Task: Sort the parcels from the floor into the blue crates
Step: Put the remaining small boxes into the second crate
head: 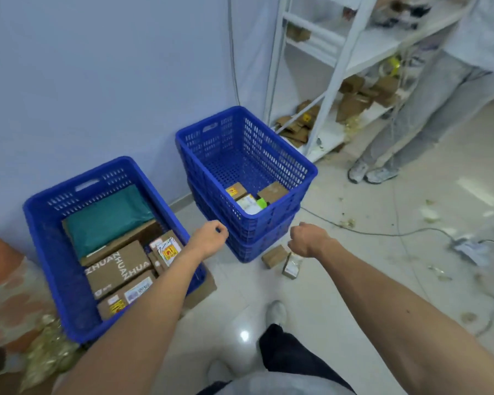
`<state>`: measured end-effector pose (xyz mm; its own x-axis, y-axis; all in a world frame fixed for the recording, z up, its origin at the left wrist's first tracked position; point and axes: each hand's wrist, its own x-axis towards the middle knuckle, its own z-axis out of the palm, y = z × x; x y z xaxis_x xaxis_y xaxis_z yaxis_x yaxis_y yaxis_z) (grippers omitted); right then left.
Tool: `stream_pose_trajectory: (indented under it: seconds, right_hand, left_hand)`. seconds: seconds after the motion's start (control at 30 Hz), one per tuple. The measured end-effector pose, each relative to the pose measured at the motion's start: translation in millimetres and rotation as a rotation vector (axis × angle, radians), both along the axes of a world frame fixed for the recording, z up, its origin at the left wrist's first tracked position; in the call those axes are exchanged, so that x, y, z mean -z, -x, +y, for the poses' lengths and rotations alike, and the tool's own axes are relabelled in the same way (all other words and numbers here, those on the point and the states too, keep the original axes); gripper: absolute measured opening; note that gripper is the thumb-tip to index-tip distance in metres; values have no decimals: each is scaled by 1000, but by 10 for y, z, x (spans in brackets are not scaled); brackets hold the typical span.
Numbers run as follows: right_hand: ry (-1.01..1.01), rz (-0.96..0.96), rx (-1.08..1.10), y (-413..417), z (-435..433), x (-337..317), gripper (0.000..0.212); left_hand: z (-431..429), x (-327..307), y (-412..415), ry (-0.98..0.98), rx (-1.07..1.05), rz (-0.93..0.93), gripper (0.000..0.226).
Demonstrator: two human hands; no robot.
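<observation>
Two blue crates stand against the wall. The left crate [43,240] is packed with several brown boxes and a green mailer [109,215]. The right crate [305,172], stacked on another, holds a few small boxes [251,196] at its bottom. On the floor by its front corner lie a small brown box [274,256] and a small packet [292,266]. My left hand [211,236] hovers between the crates, fingers curled, holding nothing. My right hand [307,239] hangs just above the floor parcels, fingers curled downward and empty.
A white shelf rack [331,81] with brown parcels stands at the back right. Another person's legs [405,132] are beside it. Cables [382,233] and scraps litter the floor on the right. A flat cardboard piece [203,292] lies under the left crate.
</observation>
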<state>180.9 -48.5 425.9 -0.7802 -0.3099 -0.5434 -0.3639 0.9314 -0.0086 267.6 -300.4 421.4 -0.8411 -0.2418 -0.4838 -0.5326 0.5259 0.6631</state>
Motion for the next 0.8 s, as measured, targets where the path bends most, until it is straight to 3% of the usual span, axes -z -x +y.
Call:
stream_pose_trajectory:
  seconds: [0.33,0.53,0.8]
  right_hand:
    - [-38,-80,208,92,1500,341,47]
    - [-13,-158,224,292,2099,843,46]
    - [0,-316,276,645,2500,1815,49]
  left_hand:
    - [1204,379,583,-54,128,-52,19]
    - [1923,636,824,-3,146,-116,15]
    - [2330,1437,1165,119,187,-184,16]
